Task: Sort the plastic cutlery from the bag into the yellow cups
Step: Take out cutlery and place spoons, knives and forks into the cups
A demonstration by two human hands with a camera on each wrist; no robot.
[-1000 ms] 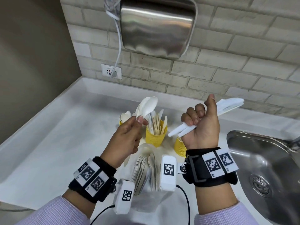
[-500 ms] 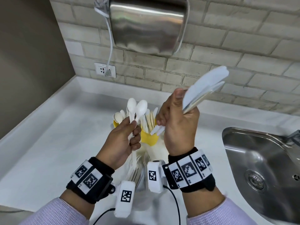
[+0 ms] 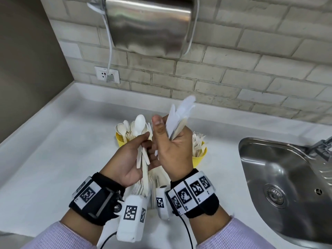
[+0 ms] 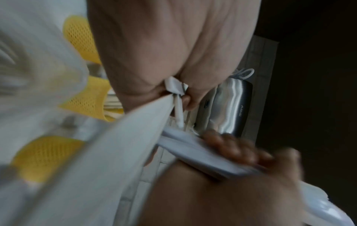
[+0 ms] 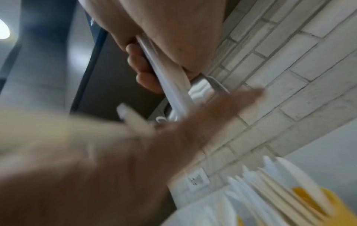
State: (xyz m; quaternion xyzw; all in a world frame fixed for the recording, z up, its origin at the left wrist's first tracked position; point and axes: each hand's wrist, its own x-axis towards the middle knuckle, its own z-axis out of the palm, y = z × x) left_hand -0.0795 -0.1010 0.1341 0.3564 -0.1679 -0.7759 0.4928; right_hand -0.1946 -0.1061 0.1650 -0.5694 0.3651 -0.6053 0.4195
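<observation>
— Left hand (image 3: 133,157)?
— Held palm up over the white countertop (image 3: 53,141), fingers curled round a few white plastic spoons (image 3: 140,123), bowls pointing up.
— Right hand (image 3: 172,150)?
— Clenched on a bundle of white plastic knives (image 3: 179,115), blades fanned upward, thumb raised alongside. Found just beside the left hand, fingers touching.
— Yellow mesh cups (image 3: 120,141)?
— Stood behind the hands near the brick wall; left one filled with spoons, right one (image 3: 199,159) with pale forks (image 3: 197,141). Middle cup mostly hidden.
— Bag?
— Clear plastic bag (image 3: 154,178) lay under the wrists, more cutlery inside.
— Surroundings?
— Steel sink (image 3: 287,194) at right, steel hand dryer (image 3: 149,24) overhead.
</observation>
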